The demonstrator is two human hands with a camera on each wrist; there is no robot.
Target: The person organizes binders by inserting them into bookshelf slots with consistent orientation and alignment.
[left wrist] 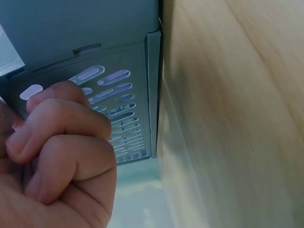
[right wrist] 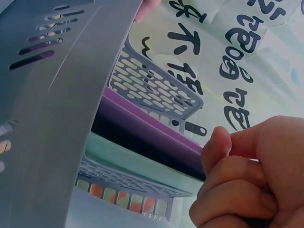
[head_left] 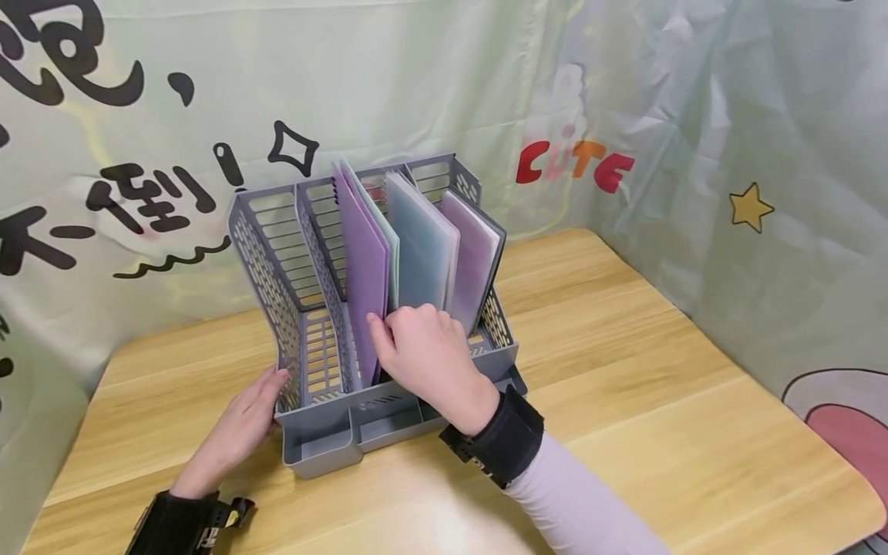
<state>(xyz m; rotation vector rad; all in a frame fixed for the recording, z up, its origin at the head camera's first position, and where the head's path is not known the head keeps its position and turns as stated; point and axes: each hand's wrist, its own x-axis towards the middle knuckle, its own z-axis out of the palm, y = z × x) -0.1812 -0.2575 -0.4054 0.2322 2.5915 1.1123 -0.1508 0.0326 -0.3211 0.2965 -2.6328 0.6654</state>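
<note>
A grey desk file organizer (head_left: 315, 422) with slotted walls stands on the table. My left hand (head_left: 239, 420) holds its left side wall near the front corner, fingers curled at the edge in the left wrist view. In the second compartment from the left a purple spiral notebook (head_left: 364, 270) stands upright, with a mint-green notebook (head_left: 395, 266) right beside it. My right hand (head_left: 433, 362) pinches the front edge of the purple notebook, thumb on its left face. Whether it also grips the mint-green one, I cannot tell.
Further right in the organizer stand a blue translucent-covered notebook (head_left: 419, 250) and a pinkish-purple notebook (head_left: 472, 258) with a dark back. Small open trays (head_left: 391, 426) run along the organizer's front. A printed cloth (head_left: 430, 85) hangs behind the wooden table (head_left: 624, 385).
</note>
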